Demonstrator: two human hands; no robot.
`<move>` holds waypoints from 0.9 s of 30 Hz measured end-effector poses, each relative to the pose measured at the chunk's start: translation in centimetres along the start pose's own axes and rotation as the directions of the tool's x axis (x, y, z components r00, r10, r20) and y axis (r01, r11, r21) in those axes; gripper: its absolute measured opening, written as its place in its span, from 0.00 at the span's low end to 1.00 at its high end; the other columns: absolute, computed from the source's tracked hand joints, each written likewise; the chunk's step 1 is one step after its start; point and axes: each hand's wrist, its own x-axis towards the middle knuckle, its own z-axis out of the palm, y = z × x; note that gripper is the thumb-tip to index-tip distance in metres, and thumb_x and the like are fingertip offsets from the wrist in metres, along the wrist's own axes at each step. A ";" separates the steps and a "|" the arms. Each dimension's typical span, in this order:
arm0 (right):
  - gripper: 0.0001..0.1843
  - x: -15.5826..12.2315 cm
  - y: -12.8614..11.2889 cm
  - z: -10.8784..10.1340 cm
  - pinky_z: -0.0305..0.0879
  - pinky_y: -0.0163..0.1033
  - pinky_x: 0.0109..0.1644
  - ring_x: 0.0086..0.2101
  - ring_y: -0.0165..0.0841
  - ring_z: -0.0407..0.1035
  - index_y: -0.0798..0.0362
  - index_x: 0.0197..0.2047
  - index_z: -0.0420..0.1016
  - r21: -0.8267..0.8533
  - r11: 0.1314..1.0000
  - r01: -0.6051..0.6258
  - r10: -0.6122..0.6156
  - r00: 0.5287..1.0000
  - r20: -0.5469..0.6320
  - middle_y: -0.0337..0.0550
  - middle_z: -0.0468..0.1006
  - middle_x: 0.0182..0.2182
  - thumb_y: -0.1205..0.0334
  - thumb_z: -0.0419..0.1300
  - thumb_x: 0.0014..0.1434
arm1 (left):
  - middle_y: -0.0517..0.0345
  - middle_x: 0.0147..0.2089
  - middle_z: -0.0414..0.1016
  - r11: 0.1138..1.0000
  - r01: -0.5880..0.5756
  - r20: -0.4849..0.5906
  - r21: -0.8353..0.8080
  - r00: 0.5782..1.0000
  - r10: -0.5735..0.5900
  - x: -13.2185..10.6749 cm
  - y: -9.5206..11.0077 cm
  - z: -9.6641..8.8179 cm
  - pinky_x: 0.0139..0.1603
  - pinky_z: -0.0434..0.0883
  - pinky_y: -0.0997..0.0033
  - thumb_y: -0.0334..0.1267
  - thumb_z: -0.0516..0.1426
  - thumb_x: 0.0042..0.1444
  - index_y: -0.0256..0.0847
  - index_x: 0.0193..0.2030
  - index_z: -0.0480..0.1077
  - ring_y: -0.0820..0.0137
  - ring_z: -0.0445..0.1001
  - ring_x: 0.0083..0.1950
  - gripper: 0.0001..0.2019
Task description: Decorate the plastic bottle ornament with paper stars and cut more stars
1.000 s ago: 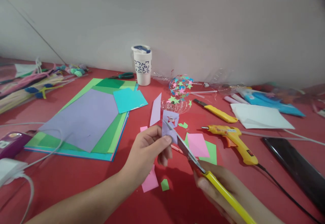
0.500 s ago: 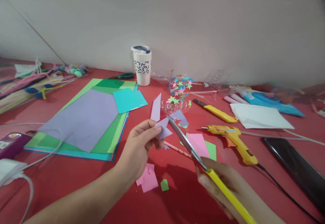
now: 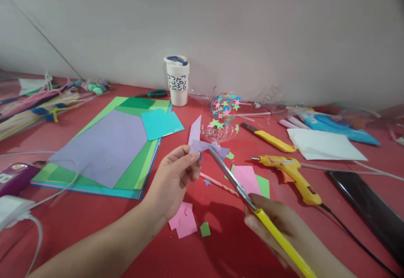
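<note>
Between the thumb and fingers of my left hand (image 3: 176, 175) is a small piece of purple paper (image 3: 198, 146), its edges blurred. My right hand (image 3: 274, 227) is wrapped round yellow-handled scissors (image 3: 233, 181); the blades look closed or nearly so, with the tip at the paper's right side. A small purple star (image 3: 206, 182) lies below, near a pink patterned stick (image 3: 219, 184). Behind the held piece is a strip of purple paper (image 3: 195, 130). Pink paper scraps (image 3: 186, 225) and a green scrap (image 3: 205, 229) rest nearer me.
Coloured sheets (image 3: 104, 147) are stacked at left. A white cup (image 3: 178, 80) and a clear ornament covered in paper stars (image 3: 224, 107) stand at the back. On the right lie a yellow cutter (image 3: 274, 140), a glue gun (image 3: 288, 173) and a black phone (image 3: 362, 210).
The purple paper in my left hand has turned and shifted slightly upward. The small purple star on the table now shows more fully. My right hand and the scissors have barely moved.
</note>
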 end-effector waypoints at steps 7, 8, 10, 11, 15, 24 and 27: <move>0.28 -0.1 0.0 0.0 0.41 0.31 0.14 0.12 0.22 0.45 0.49 0.25 0.52 0.017 1.000 0.018 -0.019 0.997 0.077 0.26 0.50 0.13 0.31 0.49 0.53 | 0.66 0.22 0.68 0.989 -0.113 0.003 0.098 0.994 0.113 -0.3 0.1 0.1 0.24 0.62 0.83 0.31 0.57 0.53 0.39 0.25 0.66 0.82 0.65 0.21 0.07; 0.28 -0.3 -0.4 0.1 0.42 0.31 0.14 0.13 0.22 0.45 0.49 0.26 0.52 0.028 1.000 0.001 -0.003 0.998 0.065 0.26 0.50 0.13 0.30 0.49 0.53 | 0.66 0.22 0.68 0.985 -0.127 0.011 0.112 0.992 0.127 -0.3 0.1 0.1 0.24 0.62 0.82 0.31 0.57 0.53 0.39 0.25 0.66 0.82 0.65 0.21 0.07; 0.29 -0.6 -1.0 0.3 0.44 0.31 0.16 0.14 0.22 0.47 0.49 0.27 0.53 0.044 0.999 -0.009 0.007 0.999 0.044 0.26 0.51 0.14 0.29 0.48 0.52 | 0.66 0.22 0.67 0.981 -0.141 0.029 0.133 0.990 0.138 -0.4 0.1 0.0 0.25 0.63 0.82 0.31 0.56 0.54 0.39 0.25 0.67 0.82 0.66 0.21 0.07; 0.30 -0.8 -1.3 0.4 0.45 0.31 0.16 0.15 0.23 0.47 0.49 0.27 0.53 0.048 0.999 -0.003 0.001 0.999 0.040 0.27 0.52 0.14 0.28 0.48 0.51 | 0.66 0.22 0.68 0.981 -0.140 0.038 0.137 0.990 0.136 -0.5 0.0 0.0 0.25 0.63 0.82 0.32 0.56 0.55 0.39 0.25 0.67 0.81 0.66 0.21 0.07; 0.31 -1.2 -1.9 0.3 0.48 0.32 0.18 0.16 0.23 0.49 0.49 0.27 0.55 0.049 0.999 -0.005 0.004 1.000 0.025 0.28 0.53 0.16 0.26 0.48 0.49 | 0.66 0.23 0.69 0.984 -0.115 0.060 0.138 0.992 0.107 -0.6 -0.1 0.1 0.24 0.65 0.80 0.32 0.55 0.56 0.39 0.26 0.67 0.80 0.68 0.21 0.07; 0.32 -1.0 -2.0 0.2 0.47 0.32 0.20 0.19 0.24 0.50 0.50 0.27 0.56 0.008 0.999 0.035 -0.035 0.999 0.033 0.30 0.55 0.19 0.25 0.48 0.48 | 0.62 0.27 0.74 0.989 -0.119 0.078 0.085 0.991 0.112 -0.7 -0.1 0.3 0.28 0.69 0.77 0.30 0.55 0.56 0.39 0.26 0.65 0.77 0.72 0.25 0.08; 0.33 -1.1 -2.3 0.1 0.48 0.33 0.19 0.17 0.24 0.50 0.49 0.28 0.55 0.026 0.999 -0.026 0.024 0.998 0.063 0.28 0.54 0.18 0.24 0.47 0.47 | 0.61 0.27 0.74 0.991 -0.114 0.087 0.071 0.990 0.108 -0.9 -0.3 0.5 0.29 0.69 0.76 0.30 0.55 0.55 0.39 0.26 0.65 0.76 0.73 0.26 0.08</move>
